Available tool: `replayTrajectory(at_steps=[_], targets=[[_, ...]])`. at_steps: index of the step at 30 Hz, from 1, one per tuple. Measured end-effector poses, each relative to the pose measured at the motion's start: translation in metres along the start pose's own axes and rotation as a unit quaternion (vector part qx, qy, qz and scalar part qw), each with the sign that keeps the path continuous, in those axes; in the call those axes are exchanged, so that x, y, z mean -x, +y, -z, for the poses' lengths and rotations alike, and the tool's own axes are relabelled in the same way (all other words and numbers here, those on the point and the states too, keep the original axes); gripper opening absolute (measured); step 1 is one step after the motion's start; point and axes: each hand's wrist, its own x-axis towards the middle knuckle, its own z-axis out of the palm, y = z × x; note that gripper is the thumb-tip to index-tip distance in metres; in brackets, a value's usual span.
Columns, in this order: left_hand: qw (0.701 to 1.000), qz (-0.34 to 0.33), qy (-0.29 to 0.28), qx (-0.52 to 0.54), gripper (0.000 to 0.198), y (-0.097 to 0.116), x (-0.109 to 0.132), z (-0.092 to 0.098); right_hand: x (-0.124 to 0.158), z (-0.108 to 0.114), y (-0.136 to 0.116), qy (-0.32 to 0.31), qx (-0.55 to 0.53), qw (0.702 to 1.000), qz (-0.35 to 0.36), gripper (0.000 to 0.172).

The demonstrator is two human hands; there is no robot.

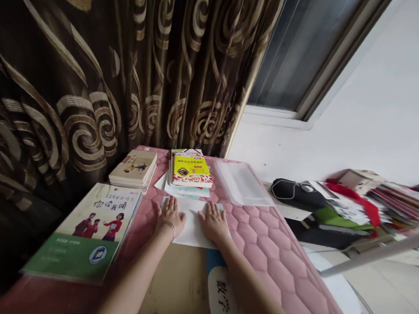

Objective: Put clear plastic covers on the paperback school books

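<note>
A pink surface (277, 255), quilted in hexagons, carries everything here. With its middle as the dial's centre, a large green-and-white book (86, 229) lies at nine o'clock, cover up. At eleven sits a stack of beige books (134, 167), just beyond that book. Twelve o'clock holds loose papers (161, 183), with a yellow-covered book (191, 167) on a small pile over them. Clear plastic sheets (243, 187) lie flat at one. A white sheet (192, 224) is spread at the centre, meeting a brown book (178, 287) at six; their exact overlap is unclear.
</note>
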Motion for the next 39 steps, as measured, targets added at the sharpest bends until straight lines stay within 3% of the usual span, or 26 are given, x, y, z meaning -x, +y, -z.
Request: replayTrajectory(at_steps=[6,11,16,20,22,25,28,31,39], targets=[[0.998,0.055,-0.001,-0.017,0.069,-0.014,0.0,0.008,0.002,0.003,0.007,0.02,0.022,0.999,-0.043,0.071],[0.996,0.076,-0.003,-0.036,0.064,-0.014,0.003,0.015,0.003,0.004,0.003,0.019,0.028,0.998,-0.052,0.072],[0.998,0.008,-0.022,-0.061,0.057,-0.011,0.048,0.018,-0.002,0.0,0.005,0.009,0.049,0.997,-0.053,0.072],[0.999,-0.002,0.01,-0.041,0.058,-0.018,0.091,0.012,-0.001,0.005,0.0,0.008,0.063,0.996,-0.065,0.07],[0.999,-0.01,0.03,-0.027,0.056,-0.023,0.1,0.012,0.001,0.01,-0.011,0.029,0.07,0.995,-0.07,0.065],[0.999,-0.009,0.047,-0.004,0.056,-0.028,0.093,0.016,0.003,0.016,-0.042,0.064,0.047,0.997,-0.003,0.056],[0.999,0.01,0.043,0.014,0.056,-0.03,0.079,0.019,-0.004,0.014,-0.079,0.05,-0.009,0.997,0.062,0.052],[0.999,0.018,0.035,0.013,0.055,-0.031,0.071,0.017,-0.015,0.009,-0.107,0.025,-0.03,0.997,0.072,0.057],[1.0,0.011,0.025,0.004,0.059,-0.03,0.071,0.012,-0.058,0.007,-0.131,-0.019,-0.039,0.998,0.036,0.061]])
